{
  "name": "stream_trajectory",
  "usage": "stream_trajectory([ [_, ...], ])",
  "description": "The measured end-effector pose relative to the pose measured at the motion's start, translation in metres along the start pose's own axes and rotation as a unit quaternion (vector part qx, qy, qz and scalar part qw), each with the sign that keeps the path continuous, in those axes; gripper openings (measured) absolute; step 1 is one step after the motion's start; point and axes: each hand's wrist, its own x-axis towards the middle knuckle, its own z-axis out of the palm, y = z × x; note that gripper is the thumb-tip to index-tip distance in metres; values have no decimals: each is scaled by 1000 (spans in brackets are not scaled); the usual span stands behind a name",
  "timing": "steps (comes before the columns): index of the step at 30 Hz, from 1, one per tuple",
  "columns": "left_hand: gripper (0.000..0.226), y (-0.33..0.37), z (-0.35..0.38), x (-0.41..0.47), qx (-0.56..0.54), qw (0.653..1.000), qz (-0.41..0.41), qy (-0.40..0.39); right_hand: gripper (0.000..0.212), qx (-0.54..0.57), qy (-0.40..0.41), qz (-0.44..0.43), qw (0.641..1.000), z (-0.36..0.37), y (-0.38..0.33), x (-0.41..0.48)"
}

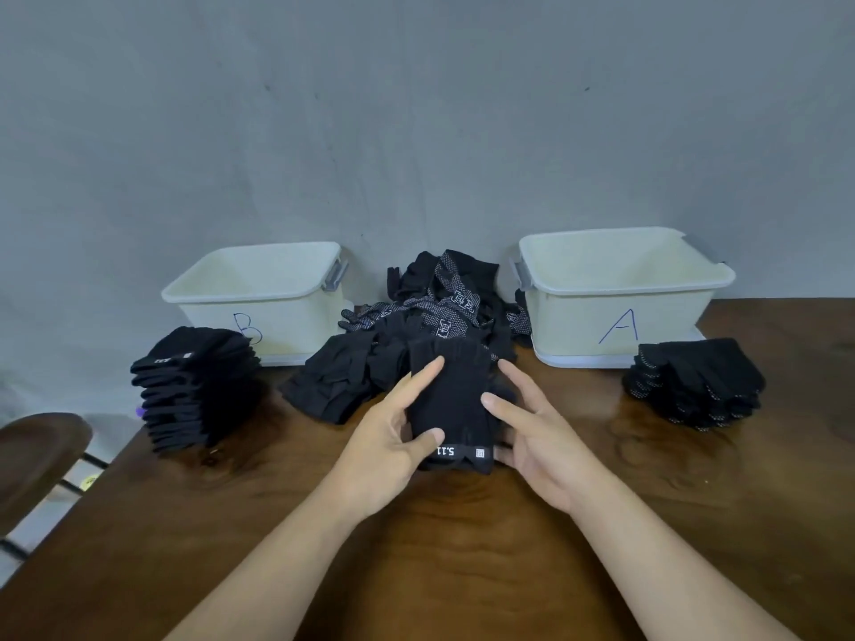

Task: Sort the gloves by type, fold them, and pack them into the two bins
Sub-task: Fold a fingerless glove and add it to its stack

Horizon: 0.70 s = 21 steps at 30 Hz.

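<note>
Head view, then: where was the glove [451, 400]?

— At the table's [416, 548] middle, cuff band toward the person, its far end touching the pile [444, 307]. The left hand [393, 437] pinched its left edge, thumb on the band. The right hand [541, 437] pinched the right edge, thumb on top, fingers spread.

— And around it?

— The unsorted pile lay just behind, between bin B [259, 312] and bin A [615, 312]; no gloves showed inside either. A plain stack [194, 390] stood before B, and a dotted stack [694, 384] before A.

— What could have gone wrong from there?

— Three things, I judged. The glove's far end overlapped the pile, so folding it back might have dragged a loose glove along. Everything was black, so a quick look could have sent it to the wrong stack. And the plain stack was tall and leaning; one more glove set carelessly on top might have tipped it toward the table edge.
</note>
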Motion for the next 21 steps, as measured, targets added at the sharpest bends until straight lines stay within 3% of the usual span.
stream_trajectory([
  [6,86,-1,-45,-30,-4,999,-10,37,44,-110,46,-55,991,52,12,7],
  [15,87,-12,-134,-74,5,992,-45,121,34,-245,-28,-40,968,141,40,62],
  [19,87,-24,-170,-90,26,984,-55,166,33,-397,-41,-124,908,166,53,104],
  [21,87,-28,-181,-94,23,984,-55,170,38,-534,-60,-196,820,176,58,128],
])
